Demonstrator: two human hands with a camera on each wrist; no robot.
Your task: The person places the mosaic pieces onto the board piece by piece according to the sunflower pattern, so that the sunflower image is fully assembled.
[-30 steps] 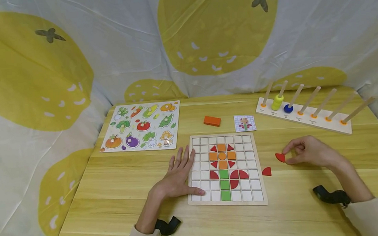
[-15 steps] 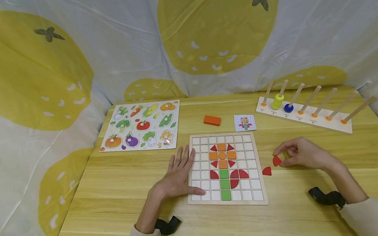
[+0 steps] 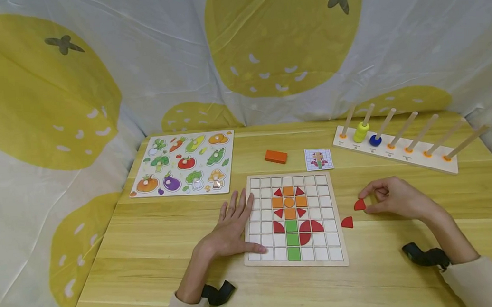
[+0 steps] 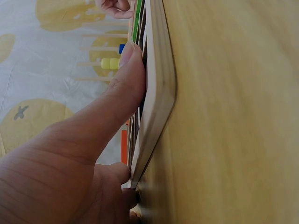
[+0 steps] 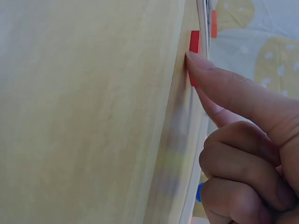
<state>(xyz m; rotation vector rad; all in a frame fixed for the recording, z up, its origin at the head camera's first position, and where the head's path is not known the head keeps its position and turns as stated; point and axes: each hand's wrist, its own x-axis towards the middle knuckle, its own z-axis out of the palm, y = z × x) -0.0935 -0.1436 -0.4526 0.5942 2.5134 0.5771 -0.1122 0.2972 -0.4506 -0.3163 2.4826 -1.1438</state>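
Note:
A wooden grid board (image 3: 322,257) lies on the table, with orange squares, an orange circle, small red triangles, green squares and red quarter circles set in its cells. My left hand (image 3: 228,233) rests spread along its left edge, thumb on the lower left cells; in the left wrist view the thumb (image 4: 119,91) lies over the board's rim. To the right of the board, my right hand (image 3: 397,200) pinches a red quarter-circle piece (image 3: 359,205) between thumb and forefinger, close over the table. A second red quarter-circle piece (image 3: 347,222) lies beside the board's right edge.
Behind the board are an orange block (image 3: 276,157) and a small pattern card (image 3: 319,160). A vegetable puzzle board (image 3: 208,163) lies at the back left. At the back right stands a peg rack (image 3: 437,161) with yellow and blue beads.
My right hand has moved slightly left, and the red quarter circle in its fingers has been turned so its rounded side faces up and left. The left hand has stayed still.

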